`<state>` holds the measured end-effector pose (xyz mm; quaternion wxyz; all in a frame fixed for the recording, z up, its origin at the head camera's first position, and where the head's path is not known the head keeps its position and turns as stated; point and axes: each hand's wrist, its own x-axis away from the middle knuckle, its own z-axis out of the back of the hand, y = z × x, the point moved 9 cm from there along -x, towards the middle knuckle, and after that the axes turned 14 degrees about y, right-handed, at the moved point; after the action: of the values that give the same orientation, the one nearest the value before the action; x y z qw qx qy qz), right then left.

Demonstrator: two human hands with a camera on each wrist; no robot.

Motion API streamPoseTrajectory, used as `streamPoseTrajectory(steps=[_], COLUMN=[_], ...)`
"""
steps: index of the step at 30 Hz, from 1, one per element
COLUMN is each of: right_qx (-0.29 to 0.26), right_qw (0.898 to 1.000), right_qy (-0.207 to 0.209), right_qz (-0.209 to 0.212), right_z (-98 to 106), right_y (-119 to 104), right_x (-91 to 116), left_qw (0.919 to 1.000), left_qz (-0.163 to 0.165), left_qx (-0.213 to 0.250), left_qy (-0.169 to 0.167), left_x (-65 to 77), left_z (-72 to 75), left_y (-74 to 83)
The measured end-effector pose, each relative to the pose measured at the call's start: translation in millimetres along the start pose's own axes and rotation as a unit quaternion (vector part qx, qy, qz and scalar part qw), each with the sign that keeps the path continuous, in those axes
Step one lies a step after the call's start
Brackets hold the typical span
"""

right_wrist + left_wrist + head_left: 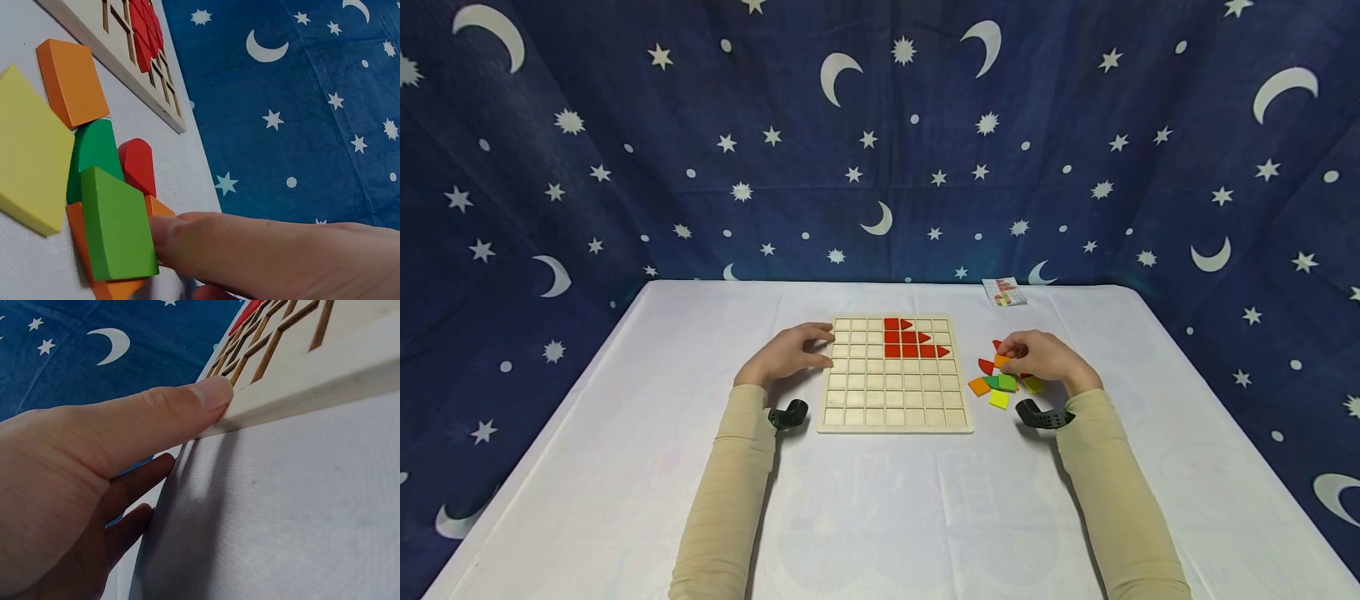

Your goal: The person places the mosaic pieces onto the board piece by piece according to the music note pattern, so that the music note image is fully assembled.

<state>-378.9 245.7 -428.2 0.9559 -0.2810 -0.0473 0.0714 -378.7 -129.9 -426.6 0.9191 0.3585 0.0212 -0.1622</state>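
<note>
A wooden grid board (857, 392) lies flat on the table, with red square and pointed tiles (910, 351) in three rows near its top. My left hand (786, 354) is at the board's left edge, its thumb (215, 392) touching the rim and its other fingers loosely bent. Right of the board, my right hand (1043, 357) reaches over a small pile of coloured tiles. Its thumb and finger pinch an orange tile (1002, 361), mostly hidden in the right wrist view behind a light green tile (119, 225).
Around the right hand lie a yellow tile (998, 400), another orange tile (979, 387), a dark green tile (97, 147) and a rounded red tile (139, 165). A printed pattern card (1004, 292) lies at the table's back edge, before a blue star-and-moon curtain (805, 200).
</note>
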Motion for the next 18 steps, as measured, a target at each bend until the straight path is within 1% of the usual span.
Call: streamPoseTrajectory(steps=[7,18], right_qx=[-0.001,-0.002], right_qw=[1.0,1.0], right_qy=[0.0,0.001], right_qz=[-0.01,0.007], right_z=[0.7,-0.4], right_y=[1.3,-0.9], right_x=[0.1,0.2], left_qw=[1.0,1.0], left_qz=[0.002,-0.001], left_qx=[0.002,-0.002], left_qy=[0.003,0.004], left_x=[-0.3,-0.4], left_z=[0.5,-0.8], left_y=[0.5,0.2])
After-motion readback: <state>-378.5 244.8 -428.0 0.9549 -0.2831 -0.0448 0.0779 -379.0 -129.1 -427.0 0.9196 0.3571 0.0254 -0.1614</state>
